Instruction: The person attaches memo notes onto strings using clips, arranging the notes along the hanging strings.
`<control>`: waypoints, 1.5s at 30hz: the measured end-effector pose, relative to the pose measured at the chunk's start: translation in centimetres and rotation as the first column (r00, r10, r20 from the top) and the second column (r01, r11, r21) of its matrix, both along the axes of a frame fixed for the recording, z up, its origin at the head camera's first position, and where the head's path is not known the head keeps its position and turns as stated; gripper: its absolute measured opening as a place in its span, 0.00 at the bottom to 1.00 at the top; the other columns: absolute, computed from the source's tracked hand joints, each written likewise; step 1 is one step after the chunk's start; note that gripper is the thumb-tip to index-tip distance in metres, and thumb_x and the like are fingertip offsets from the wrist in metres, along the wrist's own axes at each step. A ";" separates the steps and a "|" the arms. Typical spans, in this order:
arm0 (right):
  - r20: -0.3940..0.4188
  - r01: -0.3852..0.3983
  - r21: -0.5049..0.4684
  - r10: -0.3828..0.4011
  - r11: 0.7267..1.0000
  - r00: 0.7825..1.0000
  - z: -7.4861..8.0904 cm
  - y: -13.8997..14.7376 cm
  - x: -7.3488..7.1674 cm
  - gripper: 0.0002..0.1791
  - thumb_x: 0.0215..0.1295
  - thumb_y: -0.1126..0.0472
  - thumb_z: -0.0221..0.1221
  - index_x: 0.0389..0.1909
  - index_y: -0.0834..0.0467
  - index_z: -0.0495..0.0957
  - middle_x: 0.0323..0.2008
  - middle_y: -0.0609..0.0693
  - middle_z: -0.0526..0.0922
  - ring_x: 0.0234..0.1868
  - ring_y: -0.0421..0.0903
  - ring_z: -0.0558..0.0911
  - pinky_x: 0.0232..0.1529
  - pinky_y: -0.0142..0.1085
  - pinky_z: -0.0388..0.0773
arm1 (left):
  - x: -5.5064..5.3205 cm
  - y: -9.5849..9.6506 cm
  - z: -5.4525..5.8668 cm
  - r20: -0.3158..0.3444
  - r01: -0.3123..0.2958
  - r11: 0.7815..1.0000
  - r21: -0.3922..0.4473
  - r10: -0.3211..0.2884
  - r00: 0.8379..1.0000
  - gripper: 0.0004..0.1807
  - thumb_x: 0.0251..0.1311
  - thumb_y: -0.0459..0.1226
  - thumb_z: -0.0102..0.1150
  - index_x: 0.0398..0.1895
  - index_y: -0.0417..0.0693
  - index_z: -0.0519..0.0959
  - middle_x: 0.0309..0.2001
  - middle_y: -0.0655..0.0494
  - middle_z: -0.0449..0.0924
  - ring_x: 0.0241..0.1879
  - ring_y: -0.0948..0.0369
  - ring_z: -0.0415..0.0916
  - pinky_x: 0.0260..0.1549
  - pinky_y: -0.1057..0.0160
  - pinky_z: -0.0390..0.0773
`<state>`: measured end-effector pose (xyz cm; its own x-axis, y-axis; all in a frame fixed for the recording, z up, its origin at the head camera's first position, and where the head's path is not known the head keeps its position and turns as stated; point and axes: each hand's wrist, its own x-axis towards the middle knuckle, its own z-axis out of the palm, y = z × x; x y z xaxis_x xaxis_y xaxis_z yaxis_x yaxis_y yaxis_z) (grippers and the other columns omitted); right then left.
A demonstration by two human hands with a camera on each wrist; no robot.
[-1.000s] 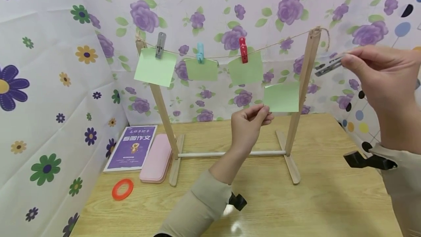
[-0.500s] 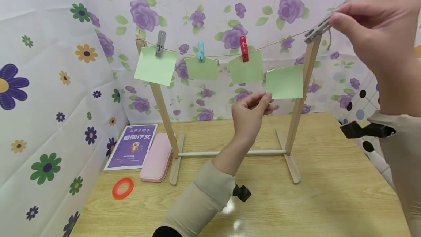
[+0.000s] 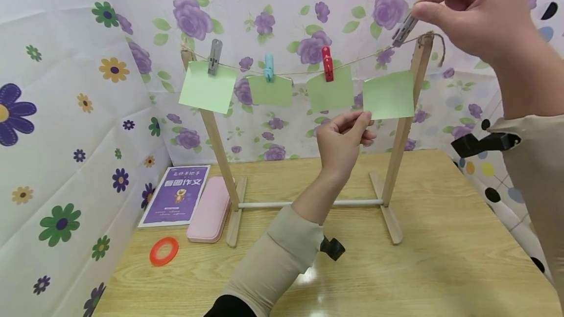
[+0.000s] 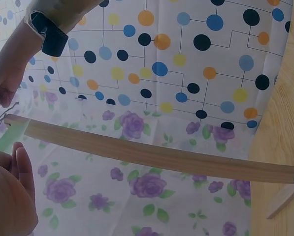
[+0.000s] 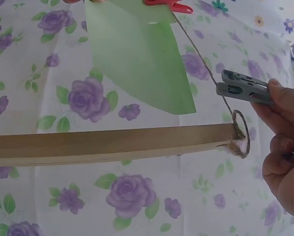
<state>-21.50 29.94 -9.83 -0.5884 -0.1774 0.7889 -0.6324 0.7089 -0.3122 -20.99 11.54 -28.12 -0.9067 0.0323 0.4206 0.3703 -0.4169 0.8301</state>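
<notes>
My left hand (image 3: 341, 141) pinches the lower left corner of a light green paper sheet (image 3: 388, 96), held just below the twine (image 3: 370, 56) near the right post. Above it, my right hand (image 3: 478, 11) pinches a grey clothespin (image 3: 404, 29) by its handle end, its tip right at the twine. In the right wrist view the grey clothespin (image 5: 245, 87) overlaps the twine, and the green sheet (image 5: 142, 59) hangs apart from it. Along the twine, a grey clothespin (image 3: 214, 56), a blue clothespin (image 3: 269, 68) and a red clothespin (image 3: 327, 64) each hold a green sheet.
The twine runs between two wooden posts (image 3: 398, 160) joined by a white rod (image 3: 264, 205) on the wooden table (image 3: 352, 268). At the left lie a purple book (image 3: 176, 199), a pink pencil case (image 3: 209, 209) and an orange ring (image 3: 164, 251). Flowered cloth stands behind.
My right hand has risen and moved left, bringing the grey clothespin from beside the right post to the twine. My left hand has lifted the green sheet up and slightly right.
</notes>
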 end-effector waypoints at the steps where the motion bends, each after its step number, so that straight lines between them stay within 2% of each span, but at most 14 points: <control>1: 0.009 -0.005 0.005 0.005 1.000 1.000 0.1 0.0 -0.1 0.10 0.66 0.65 0.66 0.42 0.68 0.87 0.12 0.37 0.63 0.17 0.37 0.56 0.20 0.25 0.55 | -0.1 0.0 0.1 -0.004 -0.001 1.000 0.004 0.001 1.000 0.09 0.66 0.32 0.66 0.40 0.31 0.85 0.31 0.45 0.87 0.20 0.65 0.81 0.26 0.60 0.89; 8: 0.052 -0.049 0.104 0.043 0.993 0.998 0.3 0.0 -0.7 0.08 0.66 0.67 0.67 0.41 0.68 0.87 0.15 0.34 0.71 0.16 0.36 0.60 0.21 0.24 0.61 | -0.3 -0.3 0.4 0.006 0.003 1.000 0.007 -0.003 1.000 0.09 0.65 0.32 0.66 0.40 0.31 0.85 0.32 0.45 0.87 0.21 0.65 0.81 0.26 0.58 0.89; 13: 0.110 -0.055 0.117 0.042 0.992 0.993 0.1 0.0 -0.8 0.09 0.66 0.66 0.66 0.42 0.69 0.87 0.23 0.28 0.79 0.19 0.36 0.66 0.24 0.20 0.68 | -0.3 -0.3 0.7 0.005 0.006 1.000 -0.002 -0.006 1.000 0.09 0.65 0.32 0.66 0.41 0.31 0.85 0.31 0.45 0.87 0.21 0.65 0.82 0.26 0.59 0.89; 19: 0.139 -0.048 0.140 0.028 0.989 0.990 0.1 0.0 -0.8 0.10 0.66 0.66 0.67 0.41 0.70 0.87 0.27 0.23 0.79 0.22 0.36 0.70 0.28 0.16 0.73 | -0.3 -0.2 0.8 0.003 0.005 1.000 -0.004 -0.005 1.000 0.08 0.65 0.31 0.66 0.40 0.30 0.85 0.31 0.45 0.87 0.21 0.65 0.81 0.26 0.60 0.89; 24: 0.175 -0.041 0.144 0.016 0.989 0.985 0.3 0.2 -0.7 0.10 0.66 0.66 0.67 0.42 0.70 0.86 0.27 0.24 0.80 0.23 0.36 0.71 0.28 0.16 0.73 | -0.3 -0.2 0.9 0.004 -0.004 1.000 -0.006 0.004 1.000 0.08 0.65 0.31 0.66 0.40 0.31 0.85 0.31 0.45 0.87 0.21 0.65 0.81 0.26 0.60 0.89; 34: 0.181 -0.055 0.182 0.022 0.982 0.983 0.2 0.3 -0.5 0.09 0.66 0.66 0.67 0.42 0.69 0.87 0.28 0.27 0.80 0.25 0.38 0.70 0.27 0.16 0.73 | -0.1 -0.2 1.1 0.023 0.005 1.000 0.001 -0.005 1.000 0.09 0.66 0.32 0.66 0.41 0.32 0.85 0.31 0.45 0.87 0.21 0.65 0.82 0.28 0.58 0.89; 38: 0.187 -0.042 0.203 0.004 0.978 0.982 0.1 0.4 -0.5 0.10 0.66 0.65 0.67 0.43 0.68 0.87 0.26 0.30 0.78 0.27 0.39 0.68 0.24 0.18 0.70 | -0.1 -0.2 1.2 0.036 -0.001 1.000 0.011 0.001 0.999 0.08 0.65 0.32 0.66 0.41 0.32 0.85 0.31 0.45 0.87 0.21 0.65 0.82 0.30 0.57 0.89; 45: 0.189 -0.025 0.213 -0.016 0.977 0.982 0.1 0.4 -0.6 0.11 0.66 0.63 0.67 0.43 0.67 0.87 0.24 0.34 0.75 0.29 0.41 0.65 0.20 0.24 0.63 | -0.2 0.1 1.6 0.071 0.019 0.998 0.057 -0.023 0.997 0.08 0.64 0.32 0.67 0.40 0.33 0.85 0.30 0.46 0.87 0.20 0.64 0.82 0.29 0.58 0.89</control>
